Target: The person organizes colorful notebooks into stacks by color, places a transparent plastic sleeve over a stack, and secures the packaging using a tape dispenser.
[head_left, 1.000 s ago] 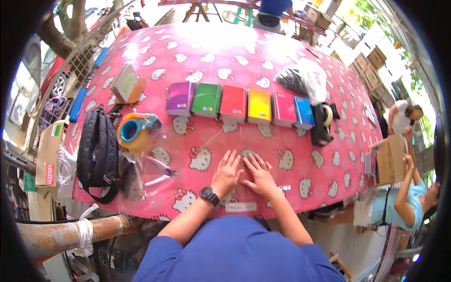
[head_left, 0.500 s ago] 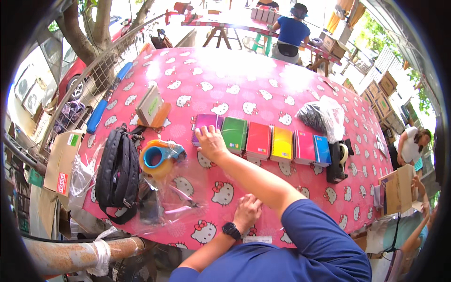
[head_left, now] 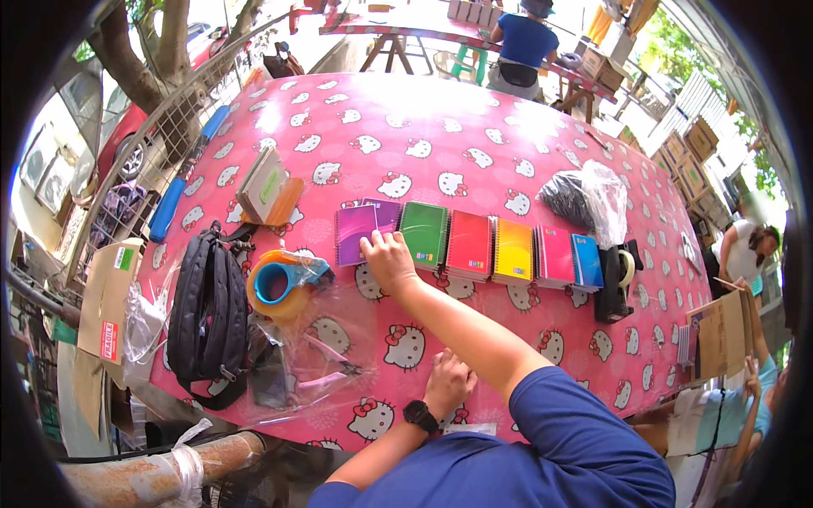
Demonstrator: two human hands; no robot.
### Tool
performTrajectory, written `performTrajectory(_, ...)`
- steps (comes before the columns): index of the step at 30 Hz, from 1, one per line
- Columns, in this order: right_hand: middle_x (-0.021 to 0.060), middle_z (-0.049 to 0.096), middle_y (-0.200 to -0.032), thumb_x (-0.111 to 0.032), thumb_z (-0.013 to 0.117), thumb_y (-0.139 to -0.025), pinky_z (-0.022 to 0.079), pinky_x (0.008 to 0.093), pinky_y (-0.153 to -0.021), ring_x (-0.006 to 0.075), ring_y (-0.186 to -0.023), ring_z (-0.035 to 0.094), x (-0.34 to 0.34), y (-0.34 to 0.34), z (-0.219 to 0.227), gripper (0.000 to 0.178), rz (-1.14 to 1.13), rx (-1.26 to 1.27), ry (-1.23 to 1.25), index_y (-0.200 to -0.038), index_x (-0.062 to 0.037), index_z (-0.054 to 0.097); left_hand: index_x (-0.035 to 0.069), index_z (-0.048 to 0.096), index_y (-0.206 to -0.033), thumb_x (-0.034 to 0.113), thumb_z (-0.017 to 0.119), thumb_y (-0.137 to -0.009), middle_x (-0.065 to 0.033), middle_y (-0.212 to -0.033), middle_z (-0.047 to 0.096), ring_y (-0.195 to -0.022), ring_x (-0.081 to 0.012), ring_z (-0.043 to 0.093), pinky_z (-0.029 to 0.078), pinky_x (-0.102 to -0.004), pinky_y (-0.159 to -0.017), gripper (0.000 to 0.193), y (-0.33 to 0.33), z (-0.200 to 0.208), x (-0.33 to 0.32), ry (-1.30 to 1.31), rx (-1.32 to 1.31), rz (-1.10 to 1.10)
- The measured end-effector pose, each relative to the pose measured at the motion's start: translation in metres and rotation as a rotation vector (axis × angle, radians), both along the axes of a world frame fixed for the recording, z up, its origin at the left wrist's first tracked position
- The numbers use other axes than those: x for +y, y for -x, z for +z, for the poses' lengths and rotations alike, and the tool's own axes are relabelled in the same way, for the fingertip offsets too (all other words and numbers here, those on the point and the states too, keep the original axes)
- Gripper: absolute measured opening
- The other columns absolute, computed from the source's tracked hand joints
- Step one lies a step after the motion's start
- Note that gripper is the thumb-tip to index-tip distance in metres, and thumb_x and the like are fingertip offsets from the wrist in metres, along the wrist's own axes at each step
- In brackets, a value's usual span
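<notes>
My right hand (head_left: pixel 391 262) reaches across to the left end of a row of small spiral notebooks. Its bent fingers grip the right lower part of a purple notebook (head_left: pixel 351 233). Partly behind it lies another purple notebook (head_left: pixel 386 209). Stacks continue to the right: green notebooks (head_left: pixel 423 229), red notebooks (head_left: pixel 469 241), yellow notebooks (head_left: pixel 513 248), pink notebooks (head_left: pixel 555 252) and blue notebooks (head_left: pixel 587 258). My left hand (head_left: pixel 449 385), below a black wristwatch (head_left: pixel 418 415), rests on the table near my body with fingers loosely curled and nothing visible in them.
The table has a pink patterned cover (head_left: pixel 457 135). Left are a black bag (head_left: pixel 207 313), tape rolls (head_left: pixel 279 284), pink-handled pliers (head_left: pixel 330 364) and a wooden stand (head_left: pixel 286 203). Right are a black tape dispenser (head_left: pixel 614 288) and plastic bags (head_left: pixel 603 199). Other people work nearby.
The front purple notebook has shifted left and nearer me, uncovering another purple one behind. My right hand has moved slightly right and its fingers have bent more. My left hand stays put.
</notes>
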State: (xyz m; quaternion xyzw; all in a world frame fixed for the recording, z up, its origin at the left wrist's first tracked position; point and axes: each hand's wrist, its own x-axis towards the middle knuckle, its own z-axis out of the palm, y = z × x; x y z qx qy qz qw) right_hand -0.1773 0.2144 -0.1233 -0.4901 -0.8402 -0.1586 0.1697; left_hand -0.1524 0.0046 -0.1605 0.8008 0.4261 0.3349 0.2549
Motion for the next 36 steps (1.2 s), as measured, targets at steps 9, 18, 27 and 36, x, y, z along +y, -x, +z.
performTrajectory(9,0.0173,0.062,-0.075,-0.015,0.055,-0.084,0.049,0.0412,-0.062,0.0329,-0.067,0.063,0.031,-0.033,0.045,0.013,0.086,0.52,0.2,-0.091,-0.0053,0.06,0.007,0.061,-0.093,0.01,0.062,-0.073,-0.0072,-0.101,0.056,-0.097,-0.0255,0.05,0.04,-0.0389,-0.083,0.021,-0.004,0.016,0.002,-0.047,-0.096,0.035)
performTrajectory(18,0.0076,0.057,-0.102,-0.011,0.057,-0.088,0.042,0.0288,-0.084,0.0118,-0.094,0.051,-0.062,-0.167,0.126,0.033,0.237,0.998,0.764,-0.117,0.0006,0.046,0.004,0.037,-0.131,0.021,0.056,-0.088,-0.0085,-0.118,0.051,-0.105,-0.0185,0.048,0.037,-0.0332,-0.095,0.05,0.029,-0.022,0.032,0.602,-1.436,0.159)
performTrajectory(27,0.0129,0.06,-0.106,-0.017,0.061,-0.088,0.043,0.0316,-0.088,0.0147,-0.099,0.054,-0.138,-0.218,0.012,0.03,-0.222,0.98,1.084,-0.111,-0.0009,0.053,0.0,0.037,-0.133,0.015,0.071,-0.075,-0.0102,-0.102,0.06,-0.088,-0.023,0.057,0.045,-0.0322,-0.085,0.069,0.027,0.023,0.025,0.502,-0.331,0.097)
performTrajectory(36,0.0094,0.055,-0.115,-0.029,0.071,-0.075,0.042,0.0384,-0.092,0.0301,-0.103,0.047,-0.229,-0.239,-0.007,0.045,-0.174,0.587,0.556,-0.113,-0.006,0.059,0.01,0.053,-0.122,0.026,0.07,-0.073,-0.0103,-0.124,0.051,-0.116,-0.0306,0.042,0.035,-0.0428,-0.098,0.054,0.054,0.009,0.018,0.028,0.064,0.073)
